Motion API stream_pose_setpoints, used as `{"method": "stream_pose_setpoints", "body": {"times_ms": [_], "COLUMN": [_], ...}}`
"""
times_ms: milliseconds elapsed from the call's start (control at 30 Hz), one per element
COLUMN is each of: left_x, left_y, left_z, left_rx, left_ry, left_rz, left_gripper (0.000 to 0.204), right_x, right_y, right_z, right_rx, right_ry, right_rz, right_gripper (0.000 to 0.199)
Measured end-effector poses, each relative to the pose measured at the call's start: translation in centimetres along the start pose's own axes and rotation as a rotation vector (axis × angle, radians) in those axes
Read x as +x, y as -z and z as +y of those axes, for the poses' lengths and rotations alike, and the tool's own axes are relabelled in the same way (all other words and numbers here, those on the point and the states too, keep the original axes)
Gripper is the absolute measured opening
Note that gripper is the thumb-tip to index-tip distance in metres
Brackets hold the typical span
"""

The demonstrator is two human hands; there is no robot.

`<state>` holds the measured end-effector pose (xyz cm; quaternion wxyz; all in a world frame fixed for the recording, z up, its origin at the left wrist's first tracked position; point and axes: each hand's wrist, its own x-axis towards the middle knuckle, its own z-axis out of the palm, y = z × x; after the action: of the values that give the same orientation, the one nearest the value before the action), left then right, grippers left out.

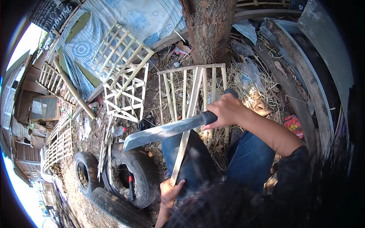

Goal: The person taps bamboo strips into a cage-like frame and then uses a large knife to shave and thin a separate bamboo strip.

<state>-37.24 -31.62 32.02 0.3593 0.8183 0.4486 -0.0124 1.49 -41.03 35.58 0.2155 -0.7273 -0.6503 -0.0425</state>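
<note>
My right hand (225, 109) is closed round the black handle of a machete (163, 132). Its broad blade points left, lying across a pale bamboo strip (181, 154) above my knees; whether the two touch I cannot tell. Low in the view, my left hand (170, 193) grips the near end of that strip. The strip slants away from me and its far part overlaps a slatted bamboo frame (184, 91), which lies between my legs and the tree.
A tree trunk (210, 32) stands straight ahead. Old tyres (142, 173) lie to the left, with a red-and-black handled tool (131, 186) in one. Bamboo lattices (127, 53) rest near a blue patterned sheet (125, 17). Straw and plastic litter the right side.
</note>
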Motion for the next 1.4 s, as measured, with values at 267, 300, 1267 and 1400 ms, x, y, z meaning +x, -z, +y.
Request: {"method": "stream_pose_setpoints", "body": {"times_ms": [267,300,1267,1400], "left_x": [0.8,0.9,2.6,2.8], "left_y": [-0.2,0.2,1.7,3.3], "left_z": [-1.0,-1.0,-2.0,-1.4], "left_rx": [0.003,0.001,-0.155,-0.263], "left_ry": [-0.095,-0.093,-0.129,-0.044], "left_rz": [0.008,0.005,-0.124,-0.323], "left_gripper": [0.042,0.042,0.033,0.042], "right_x": [-0.9,-0.9,-3.0,-2.1], "right_y": [-1.3,-1.2,2.7,2.9], "right_z": [0.3,0.1,8.5,4.6], "right_rx": [0.032,0.032,0.261,0.326], "right_ry": [0.026,0.025,-0.888,-0.690], "right_rz": [0.001,-0.003,0.507,0.437], "right_gripper": [0.074,0.074,0.052,0.045]}}
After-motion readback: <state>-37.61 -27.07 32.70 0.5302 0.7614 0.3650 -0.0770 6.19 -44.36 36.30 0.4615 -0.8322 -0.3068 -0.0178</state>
